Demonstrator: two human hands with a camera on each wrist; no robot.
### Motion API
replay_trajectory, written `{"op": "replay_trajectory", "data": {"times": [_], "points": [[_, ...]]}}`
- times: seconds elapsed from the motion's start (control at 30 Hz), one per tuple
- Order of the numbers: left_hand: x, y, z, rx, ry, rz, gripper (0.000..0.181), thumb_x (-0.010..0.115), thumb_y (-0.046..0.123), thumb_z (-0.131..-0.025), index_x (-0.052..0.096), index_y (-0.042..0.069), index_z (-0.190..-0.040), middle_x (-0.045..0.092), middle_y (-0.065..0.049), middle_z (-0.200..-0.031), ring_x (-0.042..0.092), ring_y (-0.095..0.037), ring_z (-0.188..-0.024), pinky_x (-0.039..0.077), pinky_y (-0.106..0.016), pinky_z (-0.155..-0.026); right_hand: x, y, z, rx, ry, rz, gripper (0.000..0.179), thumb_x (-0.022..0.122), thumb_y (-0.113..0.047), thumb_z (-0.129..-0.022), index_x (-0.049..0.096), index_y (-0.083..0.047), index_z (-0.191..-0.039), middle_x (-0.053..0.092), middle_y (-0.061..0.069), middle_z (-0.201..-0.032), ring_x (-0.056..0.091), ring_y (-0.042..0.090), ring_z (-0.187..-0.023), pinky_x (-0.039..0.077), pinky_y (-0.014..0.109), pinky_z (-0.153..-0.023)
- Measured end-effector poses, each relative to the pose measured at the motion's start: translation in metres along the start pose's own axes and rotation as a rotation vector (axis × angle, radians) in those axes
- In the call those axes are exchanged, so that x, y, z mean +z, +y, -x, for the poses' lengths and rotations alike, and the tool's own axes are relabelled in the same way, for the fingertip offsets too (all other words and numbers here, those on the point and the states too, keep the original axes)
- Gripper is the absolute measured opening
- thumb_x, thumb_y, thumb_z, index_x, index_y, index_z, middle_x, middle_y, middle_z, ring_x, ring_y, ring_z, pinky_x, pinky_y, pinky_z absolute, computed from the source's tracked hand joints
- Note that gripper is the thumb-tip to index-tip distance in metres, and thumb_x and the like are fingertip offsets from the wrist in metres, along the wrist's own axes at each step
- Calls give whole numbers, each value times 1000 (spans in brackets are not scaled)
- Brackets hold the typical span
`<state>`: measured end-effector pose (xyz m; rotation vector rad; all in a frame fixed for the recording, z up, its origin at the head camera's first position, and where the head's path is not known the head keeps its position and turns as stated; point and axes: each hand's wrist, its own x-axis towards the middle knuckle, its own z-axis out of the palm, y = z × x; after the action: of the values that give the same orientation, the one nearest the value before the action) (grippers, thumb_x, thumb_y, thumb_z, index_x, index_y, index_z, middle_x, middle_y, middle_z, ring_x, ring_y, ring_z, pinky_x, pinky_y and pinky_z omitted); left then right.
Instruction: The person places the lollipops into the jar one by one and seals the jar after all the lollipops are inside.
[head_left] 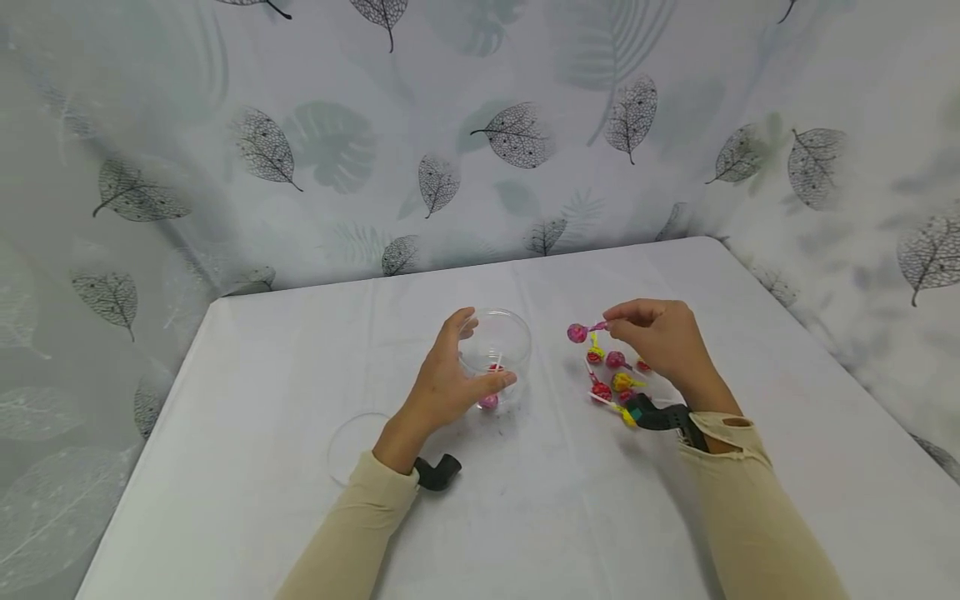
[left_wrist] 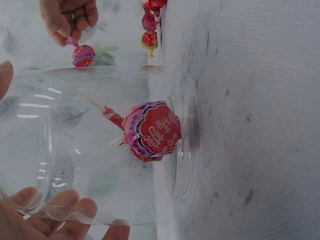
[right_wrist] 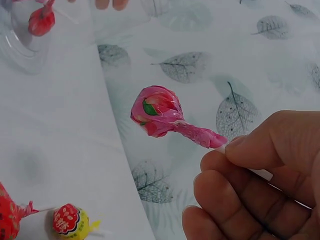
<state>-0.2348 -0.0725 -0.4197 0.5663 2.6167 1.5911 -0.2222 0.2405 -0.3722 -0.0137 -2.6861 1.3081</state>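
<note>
My left hand (head_left: 444,385) grips a clear plastic jar (head_left: 497,333), fingers and thumb around its sides. Inside, at the jar's bottom, lie lollipops in red and pink wrappers (left_wrist: 152,131), one with its white stick slanting toward the mouth. My right hand (head_left: 660,337) pinches a pink-wrapped lollipop (right_wrist: 157,112) by its stick, between thumb and forefinger. This lollipop hangs above the table, to the right of the jar in the head view, its round head pointing toward the jar. Below the right hand several red, pink and yellow lollipops (head_left: 622,382) lie in a loose group.
A round clear lid (head_left: 330,454) lies flat on the white-covered table (head_left: 262,375), left of the jar and partly behind the left wrist. A leaf-patterned cloth (head_left: 450,108) hangs along the table's back and sides. Black camera mounts (head_left: 438,473) sit on both wrists.
</note>
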Motion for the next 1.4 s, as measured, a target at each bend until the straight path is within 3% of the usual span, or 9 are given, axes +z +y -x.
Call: {"op": "replay_trajectory", "data": {"times": [0.4,0.67,0.8,0.9,1.2,1.4], "points": [[0,0,0,-4,-4,-4,104,87,47,-82,25,24,-163,45,-1,-157,41,-16,-147,38,-56,-117,4,-22,3,-61,41,-61,22,66,-21,-100,80,-7,-109,78,13,-103,68,19,-90,53,30,-61],[-1,1,1,-11,-12,-16,104,86,48,-83,24,22,-162,45,-1,-158,40,-17,-148,38,-58,-116,7,-33,4,-82,47,-115,21,67,-22,-100,80,-7,-107,78,13,-104,65,21,-86,39,28,-39],[-2,1,1,-10,-16,-16,105,86,47,-83,23,20,-163,44,-1,-159,40,-17,-148,37,-58,-117,9,-39,4,-114,54,-124,22,68,-22,-100,81,-6,-107,78,13,-106,69,16,-89,53,22,-60],[-2,2,0,-11,-16,-15,106,87,47,-83,24,20,-163,44,-2,-159,40,-17,-148,37,-59,-116,13,-43,5,-133,65,-133,20,70,-21,-100,81,-6,-107,78,11,-106,71,13,-90,56,21,-76],[-2,3,1,-26,-13,-16,107,87,48,-81,23,22,-163,44,-9,-161,40,-19,-148,37,-60,-116,18,-52,5,-173,75,-141,19,70,-19,-100,81,-6,-107,79,11,-106,71,10,-87,56,21,-71],[-2,3,1,-33,-3,-16,108,89,48,-80,25,20,-162,46,-6,-159,42,-21,-147,38,-62,-115,23,-55,5,-200,65,-198,18,70,-17,-99,82,-5,-105,78,12,-105,71,9,-85,56,22,-68]]}}
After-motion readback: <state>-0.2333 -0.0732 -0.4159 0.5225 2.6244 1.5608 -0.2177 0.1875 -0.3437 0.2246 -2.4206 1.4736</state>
